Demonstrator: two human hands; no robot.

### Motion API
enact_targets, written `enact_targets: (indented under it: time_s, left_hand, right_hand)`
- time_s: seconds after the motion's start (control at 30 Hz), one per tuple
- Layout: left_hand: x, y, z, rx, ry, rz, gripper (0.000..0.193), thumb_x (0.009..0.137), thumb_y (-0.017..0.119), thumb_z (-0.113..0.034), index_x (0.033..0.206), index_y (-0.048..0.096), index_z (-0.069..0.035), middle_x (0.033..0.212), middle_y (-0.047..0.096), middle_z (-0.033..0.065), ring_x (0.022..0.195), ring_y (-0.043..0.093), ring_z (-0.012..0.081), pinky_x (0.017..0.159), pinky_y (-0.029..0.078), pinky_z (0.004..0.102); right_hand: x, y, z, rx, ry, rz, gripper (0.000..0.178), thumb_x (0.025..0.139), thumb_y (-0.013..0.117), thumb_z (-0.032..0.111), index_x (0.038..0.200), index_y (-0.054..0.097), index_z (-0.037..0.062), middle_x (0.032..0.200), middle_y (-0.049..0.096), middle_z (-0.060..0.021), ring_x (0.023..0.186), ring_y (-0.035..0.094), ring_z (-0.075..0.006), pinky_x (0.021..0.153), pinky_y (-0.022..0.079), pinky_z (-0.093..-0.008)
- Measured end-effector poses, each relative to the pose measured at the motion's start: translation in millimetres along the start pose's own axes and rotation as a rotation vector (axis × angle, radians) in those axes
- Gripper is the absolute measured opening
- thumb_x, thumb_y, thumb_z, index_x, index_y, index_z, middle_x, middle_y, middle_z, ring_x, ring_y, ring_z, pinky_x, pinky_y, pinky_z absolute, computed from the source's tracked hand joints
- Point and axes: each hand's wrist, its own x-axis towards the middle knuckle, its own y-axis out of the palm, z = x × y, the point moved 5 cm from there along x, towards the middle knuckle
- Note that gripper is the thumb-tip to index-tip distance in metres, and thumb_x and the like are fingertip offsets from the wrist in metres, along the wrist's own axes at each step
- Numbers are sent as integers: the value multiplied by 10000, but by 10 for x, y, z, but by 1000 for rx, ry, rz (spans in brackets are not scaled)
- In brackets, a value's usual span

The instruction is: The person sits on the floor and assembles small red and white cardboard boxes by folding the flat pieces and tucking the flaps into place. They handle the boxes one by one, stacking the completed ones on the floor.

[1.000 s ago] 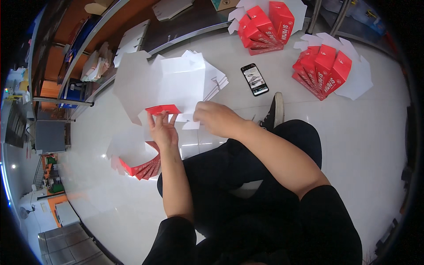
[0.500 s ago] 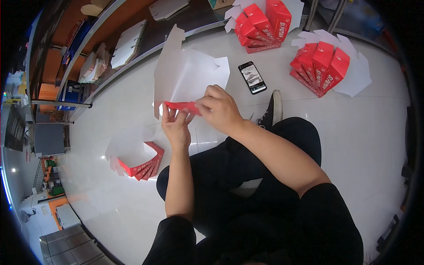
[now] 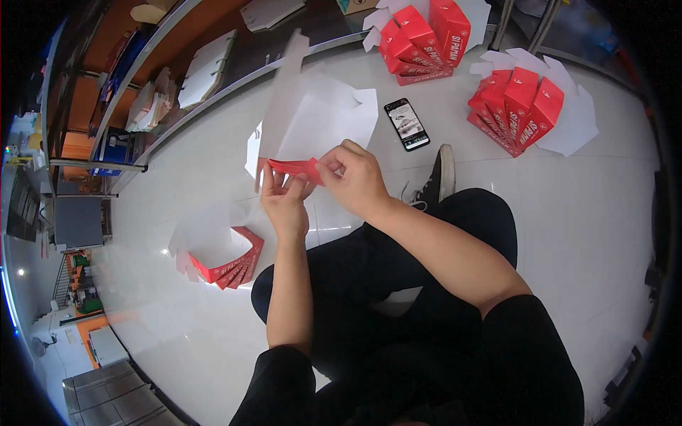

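Note:
A partly folded cardboard food box [image 3: 323,117], white inside and red outside, is held up off the floor between my hands. My left hand [image 3: 285,206] grips its red near edge from below, thumb on one side and fingers on the other. At the right end of that red strip, my right hand [image 3: 353,177] pinches the card between thumb and curled fingers. One tall white panel stands up at the left of the box, and a wider panel spreads behind. The box's outer face is mostly hidden from me.
A nested stack of red boxes [image 3: 231,266] lies at the left. Two more stacks [image 3: 426,46] [image 3: 515,110] stand at the far right. A phone [image 3: 407,124] with a lit screen lies on the tiled floor beyond my shoe [image 3: 437,181]. Metal shelving [image 3: 234,74] runs along the far left.
The box has tilted, its tall left panel swinging right and up. My right hand has shifted slightly along the red edge, while my left hand stays almost in place.

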Motion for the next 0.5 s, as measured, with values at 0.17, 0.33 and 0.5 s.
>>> enact_targets:
  time_s: [0.17, 0.33, 0.5]
  left_hand:
    - [21, -92, 71, 63, -31, 91, 754, 862, 615, 37, 1518, 243, 49, 1311, 551, 201, 1043, 657, 264, 849, 608, 421]
    - [-42, 47, -48, -1, -114, 89, 753, 818, 679, 65, 1501, 370, -2, 1247, 599, 133, 1030, 660, 234, 795, 602, 330]
    - [-15, -14, -82, 103, -119, 24, 776, 789, 717, 57, 1494, 408, -45, 1142, 640, 110, 970, 670, 210, 753, 596, 318]
  right_hand:
    - [15, 56, -34, 13, 8, 119, 93, 818, 744, 58, 881, 697, 6, 803, 641, -117, 691, 675, -232, 628, 535, -326]
    - [43, 31, -65, 27, 203, 186, 192, 805, 745, 83, 970, 690, 0, 774, 688, -154, 724, 705, -287, 636, 543, -381]
    - [32, 135, -45, 250, 403, 493, 288, 802, 768, 87, 1052, 683, -29, 913, 695, -163, 854, 704, -246, 733, 555, -351]
